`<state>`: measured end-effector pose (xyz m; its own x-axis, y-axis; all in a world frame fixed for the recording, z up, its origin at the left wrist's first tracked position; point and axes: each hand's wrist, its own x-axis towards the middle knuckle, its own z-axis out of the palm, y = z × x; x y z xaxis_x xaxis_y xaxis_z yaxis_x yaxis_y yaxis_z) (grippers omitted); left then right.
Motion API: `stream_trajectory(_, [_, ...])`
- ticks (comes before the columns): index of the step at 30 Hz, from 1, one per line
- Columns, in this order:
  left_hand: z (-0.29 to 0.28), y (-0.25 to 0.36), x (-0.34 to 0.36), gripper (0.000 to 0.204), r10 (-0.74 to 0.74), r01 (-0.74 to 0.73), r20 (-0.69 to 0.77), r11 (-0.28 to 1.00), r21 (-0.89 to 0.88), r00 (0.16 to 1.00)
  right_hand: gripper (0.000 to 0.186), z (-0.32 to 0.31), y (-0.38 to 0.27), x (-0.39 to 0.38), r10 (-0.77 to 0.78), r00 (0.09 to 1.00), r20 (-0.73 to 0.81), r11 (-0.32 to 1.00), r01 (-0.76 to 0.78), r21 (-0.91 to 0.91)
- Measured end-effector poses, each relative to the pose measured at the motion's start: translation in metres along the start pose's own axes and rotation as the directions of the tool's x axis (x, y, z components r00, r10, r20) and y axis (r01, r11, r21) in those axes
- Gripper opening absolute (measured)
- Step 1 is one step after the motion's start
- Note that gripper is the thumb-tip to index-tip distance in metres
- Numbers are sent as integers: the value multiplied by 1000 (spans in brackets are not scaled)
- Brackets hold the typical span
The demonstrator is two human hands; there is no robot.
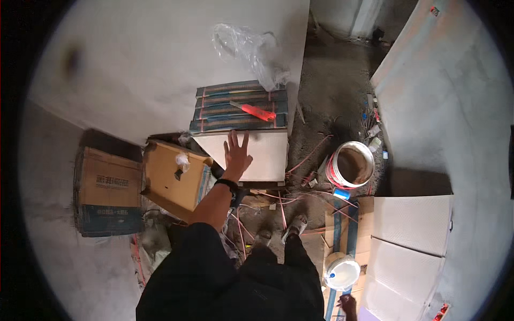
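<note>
My left hand (237, 155) has its fingers spread on a white tile (266, 160) at the front of a stack of dark cartons (214, 112). A red-handled blade tool (259, 112) lies on the cartons just beyond my fingers, with clear plastic wrap (246, 51) behind it. My right hand (347, 304) is low at the right, near a small pail of white material (342, 274); its fingers look partly curled, too dark and blurred to tell whether they hold anything.
An open carton (166, 190) and stacked cardboard (107, 187) lie left. At right are a large bucket (338, 176), pale tiles (409, 219) against the wall (455, 117) and cardboard (365, 214) under the pail. Pink tubing (282, 214) crosses the floor by my feet. A passage (337, 75) runs ahead.
</note>
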<state>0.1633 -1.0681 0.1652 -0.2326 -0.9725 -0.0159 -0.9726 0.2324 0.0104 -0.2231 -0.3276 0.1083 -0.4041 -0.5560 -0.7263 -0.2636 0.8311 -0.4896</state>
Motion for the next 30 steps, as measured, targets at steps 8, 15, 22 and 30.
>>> stream_trajectory(8, [-7,-14,-18,93,-69,65,34,993,95,997,13,-87,-268,116,-73,997,-28,994,75,75])
stream_trajectory(15, [-11,-7,-24,86,-80,79,29,997,18,996,21,-46,-402,162,-494,864,99,764,485,-426])
stream_trajectory(22, [-29,-14,-32,82,-87,114,158,978,-174,984,25,40,-536,188,-686,697,210,445,630,-637])
stream_trajectory(30, [-23,-39,-55,77,-19,40,146,989,-140,989,54,137,-693,219,-836,468,288,196,743,-640])
